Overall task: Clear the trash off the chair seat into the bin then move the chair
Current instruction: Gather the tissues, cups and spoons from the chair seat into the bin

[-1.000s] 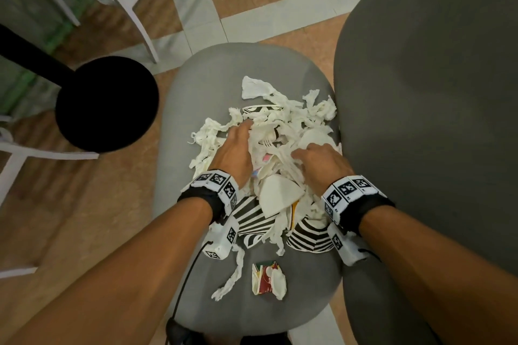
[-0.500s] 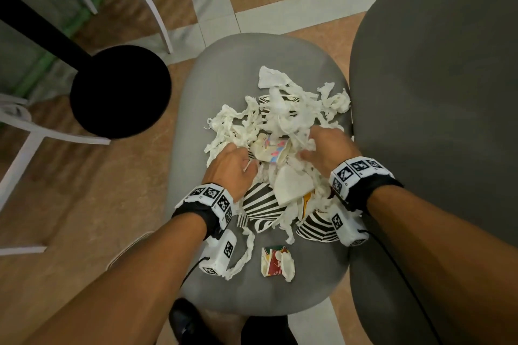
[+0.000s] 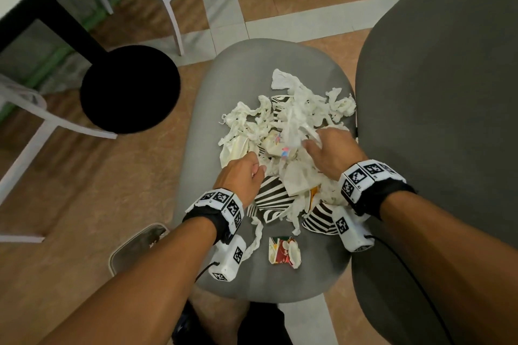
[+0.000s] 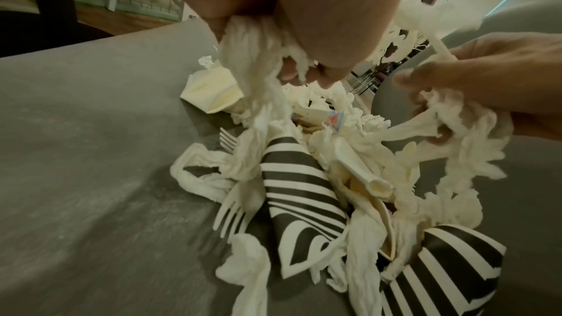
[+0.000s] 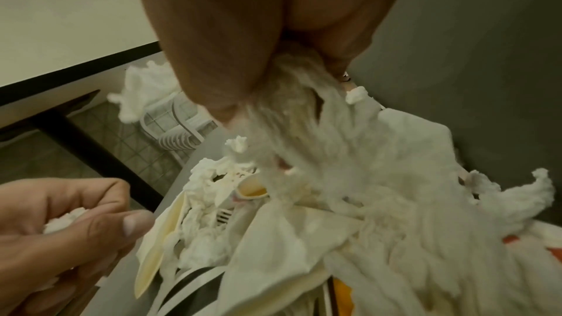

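Task was barely started: almost all the trash (image 3: 291,154) still sat on the chair seat (image 3: 201,165), piled from center toward 1 o'clock, against the chair back (image 3: 437,109) at 3 o'clock. Nothing could be seen going into the bin (image 3: 134,246), which stood on the floor at 8 o'clock of the seat, partly hidden by the left forearm; what was inside it could not be made out. The chair had not been moved yet, judging by the load on it.

The left hand (image 3: 241,173) had its fingers curled round a wad of tissue strips (image 4: 258,61) at the pile's 8 o'clock edge. The right hand (image 3: 330,154) clutched another bunch of tissue (image 5: 304,95) at the 3 o'clock side. Both bunches still trailed into the heap, so the grab looked only half gathered.

Counts: 2 hands, 1 bin, 1 loaded chair. At least 2 striped paper cups (image 3: 273,196) crushed flat, 2 plastic forks (image 4: 234,210) seen from the left wrist, 1 small red-and-white wrapper (image 3: 284,252) lying apart at 6 o'clock, and 1 loose tissue strip (image 3: 253,241) beside it. The tissue strips were too tangled to count. Left to do: bin everything, then shift the chair.
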Motion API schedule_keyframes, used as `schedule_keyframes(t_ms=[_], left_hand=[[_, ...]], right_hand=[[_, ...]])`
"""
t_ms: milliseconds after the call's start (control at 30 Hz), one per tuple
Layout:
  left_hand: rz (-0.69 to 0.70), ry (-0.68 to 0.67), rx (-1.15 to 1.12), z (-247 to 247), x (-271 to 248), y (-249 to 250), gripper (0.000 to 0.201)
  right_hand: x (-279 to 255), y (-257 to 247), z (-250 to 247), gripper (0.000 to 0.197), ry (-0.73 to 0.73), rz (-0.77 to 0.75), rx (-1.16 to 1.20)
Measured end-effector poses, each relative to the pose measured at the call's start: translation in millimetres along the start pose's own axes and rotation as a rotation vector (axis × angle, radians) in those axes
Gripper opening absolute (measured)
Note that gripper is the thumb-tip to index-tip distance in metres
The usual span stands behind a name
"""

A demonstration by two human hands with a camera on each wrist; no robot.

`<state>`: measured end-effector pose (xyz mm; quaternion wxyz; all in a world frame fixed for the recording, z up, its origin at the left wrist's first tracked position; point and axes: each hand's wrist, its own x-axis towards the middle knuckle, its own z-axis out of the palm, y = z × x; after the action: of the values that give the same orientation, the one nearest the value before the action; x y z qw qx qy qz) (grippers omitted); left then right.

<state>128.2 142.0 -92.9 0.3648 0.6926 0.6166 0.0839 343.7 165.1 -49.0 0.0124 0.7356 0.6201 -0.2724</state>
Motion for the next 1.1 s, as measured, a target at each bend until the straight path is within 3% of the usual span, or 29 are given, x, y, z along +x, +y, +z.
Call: schedule_keyframes(t_ms=[100, 200, 367, 567, 700, 833, 933, 1100], left_hand=[[-0.013, 0.002, -0.013, -2, -8, -6, 0.034], [-0.044, 0.004, -0.045, -3, -18, -16, 0.037], [-0.073, 0.079, -0.109, -18, -36, -35, 0.045], [-0.208, 0.247, -0.261, -53, -63, -76, 0.048], [-0.38, 0.316, -0.294, -77, -103, -143, 0.038], [-0.594, 0.296, -0.314, -86, -151, -239, 0.025], [-0.727, 0.243, -0.362, -73, -182, -309, 0.021], [-0.798, 0.187, -0.569, -19, -217, -389, 0.011]], right_hand=[[-7, -5, 2, 0.028, -0.064, 0.101, -0.06], [-13, -9, 3, 0.02, -0.093, 0.099, -0.08], [-30, -35, 10, 0.032, -0.156, 0.147, 0.005], [-58, -112, 37, 0.033, -0.225, 0.049, 0.079], [-90, -189, 95, 0.029, -0.319, -0.095, 0.027], [-119, -270, 183, 0.037, -0.526, -0.204, -0.07], [-122, -304, 261, 0.023, -0.627, -0.135, -0.126], [-111, -318, 351, 0.033, -0.733, -0.036, -0.145]])
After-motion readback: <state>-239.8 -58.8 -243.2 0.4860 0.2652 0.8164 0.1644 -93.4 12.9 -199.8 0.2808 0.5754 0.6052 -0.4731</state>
